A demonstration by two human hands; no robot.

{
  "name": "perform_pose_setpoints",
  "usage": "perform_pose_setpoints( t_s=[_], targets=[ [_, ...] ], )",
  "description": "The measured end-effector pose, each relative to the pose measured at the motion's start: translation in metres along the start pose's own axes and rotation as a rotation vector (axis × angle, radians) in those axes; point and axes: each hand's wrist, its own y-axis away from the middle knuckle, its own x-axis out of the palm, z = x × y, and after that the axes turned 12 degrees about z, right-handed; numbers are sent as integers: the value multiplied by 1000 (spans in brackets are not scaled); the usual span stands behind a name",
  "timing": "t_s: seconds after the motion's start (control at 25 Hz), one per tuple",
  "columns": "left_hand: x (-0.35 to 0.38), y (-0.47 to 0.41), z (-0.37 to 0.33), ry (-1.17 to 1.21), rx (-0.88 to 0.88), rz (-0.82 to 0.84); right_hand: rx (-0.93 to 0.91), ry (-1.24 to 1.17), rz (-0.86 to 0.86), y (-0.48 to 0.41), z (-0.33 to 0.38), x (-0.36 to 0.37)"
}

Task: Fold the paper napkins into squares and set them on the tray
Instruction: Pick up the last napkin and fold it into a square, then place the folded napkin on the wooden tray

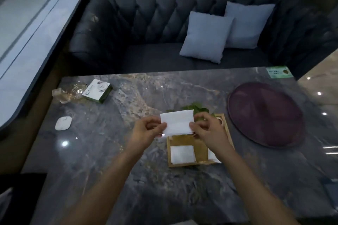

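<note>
While both hands work in the air above the far end of the tray, one napkin is held between them. The left hand pinches the left edge of this napkin with thumb and fingers closed on it, and the right hand pinches the right edge in the same way. The napkin is now a wide rectangle, not a square, so I judge that it has one fold and needs one more before it can go down.

Below the hands, the wooden tray lies on the marble table. A folded square already lies flat in its near left part. A second white piece shows at the near right part, but the right forearm hides most of it, so I cannot tell if it is folded as neatly. So at least one napkin seems finished, probably two, and the one in the hands is about half done.

Behind the napkin some green leaves show at the far end of the tray. Far right on the table there is a round purple plate. At the far left lie a small box and crumpled clear wrap, and nearer a white pad. I see no stack of unfolded napkins, so how many are left I cannot say.
</note>
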Motion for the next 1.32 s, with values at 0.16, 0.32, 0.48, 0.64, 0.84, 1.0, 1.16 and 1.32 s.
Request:
perform_pose_setpoints(
  t_s=[0.16, 0.32, 0.48, 0.64, 0.84, 1.0, 1.16, 1.32],
  targets=[
    [15, 0, 40, -74, -102, 5, 91, -44, 56, -2, -51, -3],
    [27, -1, 80, -90, -232, -40, 220, -22, 59, -9, -97, 2],
    [41, -4, 117, -125, -346, -83, 371, 108, 26, -12, -138, 8],
    [55, -11, 139, -227, -388, -139, 429, 221, 6, -14, -161, 13],
    [65, -13, 150, -387, -335, -184, 388, 356, 33, -12, -174, 16],
    [69, -8, 157, -446, -299, -175, 336, 492, 50, -9, -178, 17],
    [66, -1, 160, -661, -206, -135, 225, 632, 57, -5, -175, 18],
    [60, 4, 161, -867, -197, 39, 240, 733, 150, -4, -177, 23]
  ],
)
